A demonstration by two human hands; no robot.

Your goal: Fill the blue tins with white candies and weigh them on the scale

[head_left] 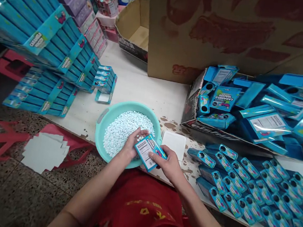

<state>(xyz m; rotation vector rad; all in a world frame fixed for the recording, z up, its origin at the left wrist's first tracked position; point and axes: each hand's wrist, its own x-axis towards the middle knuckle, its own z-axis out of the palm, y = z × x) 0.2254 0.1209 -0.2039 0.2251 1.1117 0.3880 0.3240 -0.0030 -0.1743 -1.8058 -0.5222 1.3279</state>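
Note:
My right hand (167,161) grips a small blue candy box (149,152) printed with white and pink lettering, its thumb across the front. The box is tilted over the right rim of a turquoise basin (101,123). Cupped at the upper left end of the box, my left hand (133,144) holds a few white candies (140,138) between palm and fingers. Part of its fingers is hidden behind the box. Many small white pieces (123,125) fill the basin below.
Right of the basin lies a white lid (175,144). Behind it, a carton (192,103) is heaped with blue boxes; several more boxes (241,183) stand in rows in front. Stacked blue display packs (48,46) rise at left. White cards (44,151) lie on a red stool.

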